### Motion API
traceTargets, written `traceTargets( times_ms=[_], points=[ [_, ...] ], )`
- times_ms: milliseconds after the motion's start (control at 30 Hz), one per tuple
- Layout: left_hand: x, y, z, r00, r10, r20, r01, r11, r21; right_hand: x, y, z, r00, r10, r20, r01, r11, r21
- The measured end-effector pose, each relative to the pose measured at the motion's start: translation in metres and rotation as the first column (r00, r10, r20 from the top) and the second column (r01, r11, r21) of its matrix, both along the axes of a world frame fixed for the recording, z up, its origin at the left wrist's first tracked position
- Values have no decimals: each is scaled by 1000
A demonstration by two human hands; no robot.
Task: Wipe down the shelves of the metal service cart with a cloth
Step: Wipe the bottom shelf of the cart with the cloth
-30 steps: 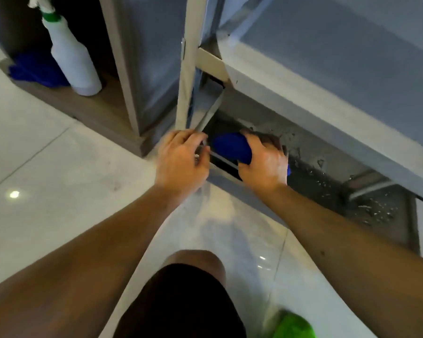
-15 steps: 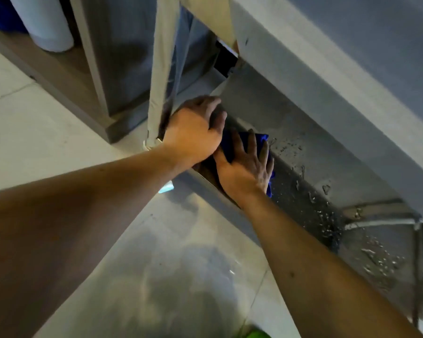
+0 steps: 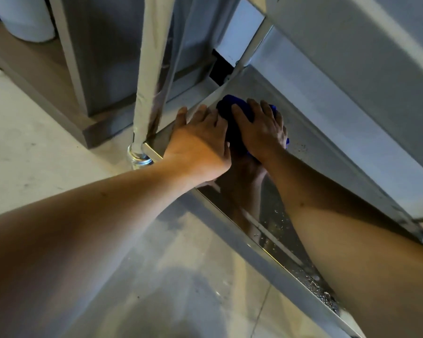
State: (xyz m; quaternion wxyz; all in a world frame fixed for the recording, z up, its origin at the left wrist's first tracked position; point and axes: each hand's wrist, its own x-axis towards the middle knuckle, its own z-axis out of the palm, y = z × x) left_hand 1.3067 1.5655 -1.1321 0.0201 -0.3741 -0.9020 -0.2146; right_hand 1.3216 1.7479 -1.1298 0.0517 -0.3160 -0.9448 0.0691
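The metal cart's bottom shelf (image 3: 266,230) runs diagonally from centre to lower right, shiny and speckled with water drops. A dark blue cloth (image 3: 232,107) lies on its far left corner. My right hand (image 3: 261,130) presses flat on the cloth, fingers spread over it. My left hand (image 3: 200,142) rests on the shelf's left rim beside the cloth, fingers laid along the edge. The cart's upright corner post (image 3: 152,76) stands just left of my left hand. An upper shelf (image 3: 352,76) overhangs the right side.
A wooden cabinet base (image 3: 91,132) sits left of the cart on the pale tiled floor (image 3: 34,154). The bottom of a white spray bottle (image 3: 27,20) stands on the cabinet ledge at the top left. The cart's foot (image 3: 138,159) touches the floor.
Both hands have pushed deeper toward the shelf's far left corner with the cloth. My left hand went from gripping the post to lying along the shelf rim. The view has closed in.
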Motion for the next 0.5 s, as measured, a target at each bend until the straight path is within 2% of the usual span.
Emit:
traceTargets(
  times_ms=[133,500],
  points=[
    [1,3,3,999,-8,-50,6,998,-58,-8,13,-2,1000,-3,-16,4,1000,16],
    [-2,4,-4,997,18,-77,-20,999,-30,-60,42,3,993,-89,-74,90,996,19]
  ],
)
